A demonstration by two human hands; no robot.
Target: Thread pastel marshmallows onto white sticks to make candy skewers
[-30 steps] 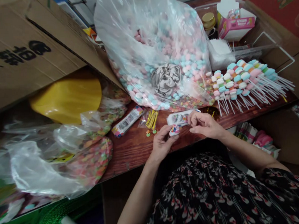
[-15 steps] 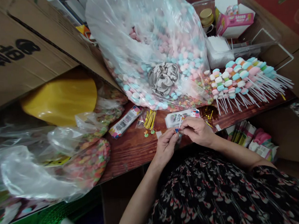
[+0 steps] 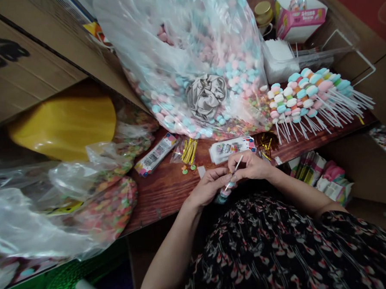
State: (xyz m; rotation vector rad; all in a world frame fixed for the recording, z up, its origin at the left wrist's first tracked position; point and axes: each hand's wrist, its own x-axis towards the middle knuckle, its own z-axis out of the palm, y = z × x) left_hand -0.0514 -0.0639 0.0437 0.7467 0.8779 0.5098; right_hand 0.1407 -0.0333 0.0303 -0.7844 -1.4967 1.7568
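A: What are the hands doing?

B: The left hand [image 3: 208, 187] and right hand [image 3: 250, 166] both grasp a pastel candy skewer on a thin white stick [image 3: 226, 190], apparently in a clear wrapper. It slants between the fingertips, candy end down, by the dark floral clothing at the bench [image 3: 163, 198] edge.

A: And beyond them?

B: A stack of clear printed sleeves [image 3: 230, 149] lies just past the fingers. Left of it are gold twist ties [image 3: 189, 151] and small green-and-orange gummies [image 3: 184, 169]. Finished-looking candy skewers with white sticks [image 3: 307, 96] lie to the right, near a big clear bag of pink and blue candies [image 3: 241, 79].

A: What might go wrong?

B: A loose pinch could let the skewer slip past the edge, since its candy end hangs unsupported. Too hard a squeeze could crack or shift the pieces, and twisting at the stick could tear thin film. A stray wrist might push the sleeves askew.
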